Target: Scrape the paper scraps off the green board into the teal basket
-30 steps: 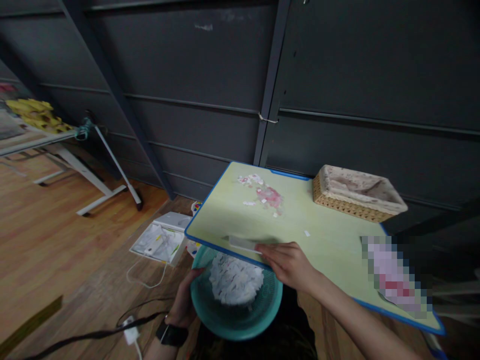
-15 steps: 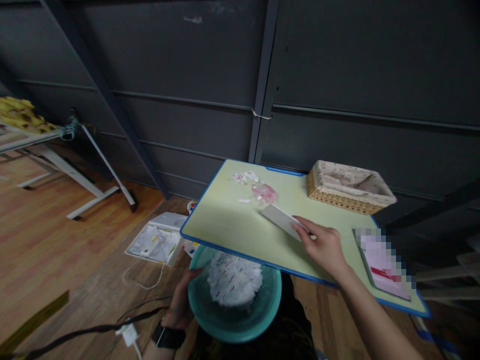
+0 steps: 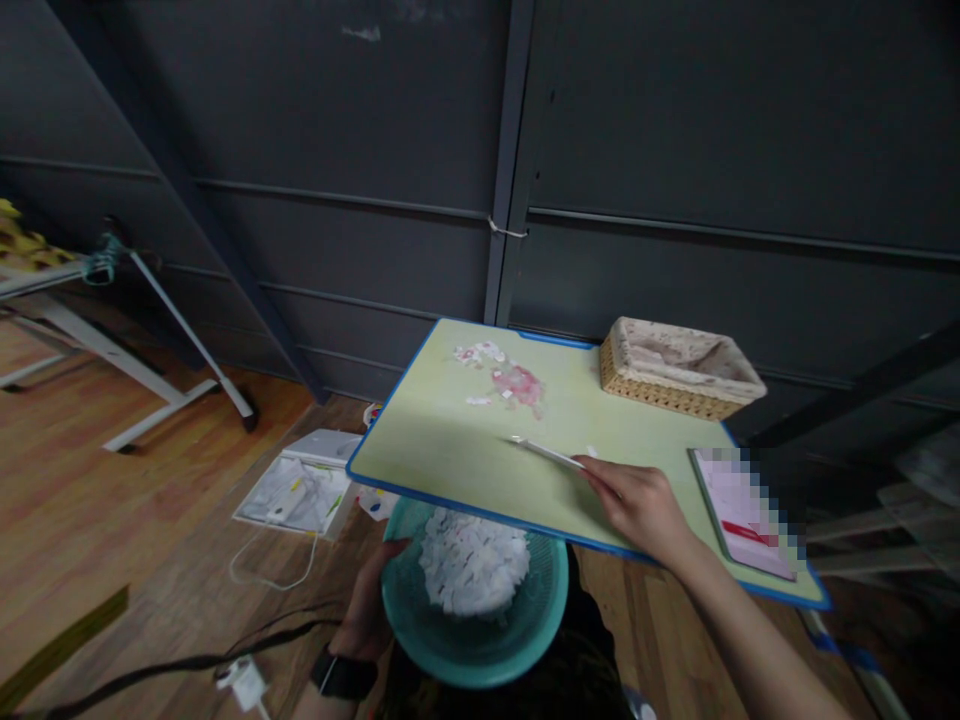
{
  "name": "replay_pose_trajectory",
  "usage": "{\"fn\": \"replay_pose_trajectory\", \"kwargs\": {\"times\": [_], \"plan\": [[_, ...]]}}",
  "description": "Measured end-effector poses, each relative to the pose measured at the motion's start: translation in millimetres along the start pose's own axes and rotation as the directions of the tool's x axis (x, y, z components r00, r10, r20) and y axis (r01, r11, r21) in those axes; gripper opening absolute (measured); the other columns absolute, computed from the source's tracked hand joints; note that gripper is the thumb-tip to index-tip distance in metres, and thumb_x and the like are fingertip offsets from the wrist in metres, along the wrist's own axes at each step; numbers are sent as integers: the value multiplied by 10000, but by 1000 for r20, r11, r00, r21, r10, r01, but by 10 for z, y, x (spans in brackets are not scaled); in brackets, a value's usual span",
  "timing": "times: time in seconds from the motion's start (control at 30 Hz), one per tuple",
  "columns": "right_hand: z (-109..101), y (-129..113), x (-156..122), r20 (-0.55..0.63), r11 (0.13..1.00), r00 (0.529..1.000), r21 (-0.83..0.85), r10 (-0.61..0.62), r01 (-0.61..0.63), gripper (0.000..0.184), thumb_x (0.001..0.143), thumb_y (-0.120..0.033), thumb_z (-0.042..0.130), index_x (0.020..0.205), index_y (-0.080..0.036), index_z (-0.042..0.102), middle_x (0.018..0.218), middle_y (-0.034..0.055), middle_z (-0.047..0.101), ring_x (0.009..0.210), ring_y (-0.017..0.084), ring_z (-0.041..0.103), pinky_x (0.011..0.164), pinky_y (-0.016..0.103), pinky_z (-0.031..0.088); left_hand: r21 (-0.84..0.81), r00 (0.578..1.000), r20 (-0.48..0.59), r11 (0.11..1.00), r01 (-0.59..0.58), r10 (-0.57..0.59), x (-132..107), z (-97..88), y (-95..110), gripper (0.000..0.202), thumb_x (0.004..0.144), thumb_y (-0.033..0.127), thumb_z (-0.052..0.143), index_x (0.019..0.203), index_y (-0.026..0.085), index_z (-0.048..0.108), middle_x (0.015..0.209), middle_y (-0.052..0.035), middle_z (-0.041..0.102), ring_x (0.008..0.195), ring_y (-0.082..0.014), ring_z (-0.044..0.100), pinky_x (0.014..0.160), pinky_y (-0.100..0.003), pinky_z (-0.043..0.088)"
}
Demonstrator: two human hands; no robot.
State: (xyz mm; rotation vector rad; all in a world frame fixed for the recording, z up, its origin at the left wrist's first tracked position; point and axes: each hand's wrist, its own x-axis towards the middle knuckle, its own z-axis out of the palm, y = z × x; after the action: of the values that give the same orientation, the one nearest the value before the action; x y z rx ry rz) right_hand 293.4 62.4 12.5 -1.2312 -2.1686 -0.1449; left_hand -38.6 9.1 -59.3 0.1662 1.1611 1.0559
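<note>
My right hand point(image 3: 637, 505) pinches a thin, flat white card point(image 3: 551, 453) above the pale yellow-green table point(image 3: 420, 440); the card shows nearly edge-on. My left hand point(image 3: 366, 605) grips the left rim of a teal plastic basket point(image 3: 480, 672) under the table's front edge, its thumb over the rim. Inside the basket lies a heap of white, paper-like scraps point(image 3: 474, 560). On the tabletop, beyond the card, is a wet-looking pink patch point(image 3: 517, 385) with small white bits point(image 3: 480, 352) beside it.
A cloth-lined wicker basket point(image 3: 679, 375) stands at the table's back right. A tablet-like panel point(image 3: 746, 520), partly pixelated, lies at the right edge. On the floor at left are an open white box point(image 3: 296, 490) and a black cable point(image 3: 202, 660). A dark panelled wall point(image 3: 375, 140) rises behind.
My right hand has tilted the card from showing its broad face to nearly edge-on, slightly lower over the table. My left hand still holds the teal basket. The view has shifted slightly.
</note>
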Motion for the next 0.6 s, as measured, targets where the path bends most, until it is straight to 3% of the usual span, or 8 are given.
{"fn": "replay_pose_trajectory", "kwargs": {"times": [0.2,0.4,0.6], "plan": [[-4,38,-43,-140,999,990,-15,30,-32,241,920,-199,522,987,-159,750,898,78,771,699,185,742,638,240,598,2,999,-21,999,37,-37,-44,82,8,103,649,208,766,701,133,719,626,-60,775,755,-311,746,690,-375,580],[-61,6,-64,-81,999,997,-45,8,-12,265,939,-209,493,966,-149,749,878,81,772,680,190,739,617,253,596,-21,1000,-2,999,31,-31,-51,84,10,129,653,197,777,748,124,728,701,-69,795,787,-304,747,758,-382,578],[-216,-60,-130,-66,999,997,-29,40,-42,246,926,-199,511,970,-155,749,866,79,774,669,189,737,616,250,593,-6,1000,-1,1000,31,-31,-53,83,-9,153,589,223,817,655,132,713,637,-69,780,726,-295,746,732,-362,584]]}}
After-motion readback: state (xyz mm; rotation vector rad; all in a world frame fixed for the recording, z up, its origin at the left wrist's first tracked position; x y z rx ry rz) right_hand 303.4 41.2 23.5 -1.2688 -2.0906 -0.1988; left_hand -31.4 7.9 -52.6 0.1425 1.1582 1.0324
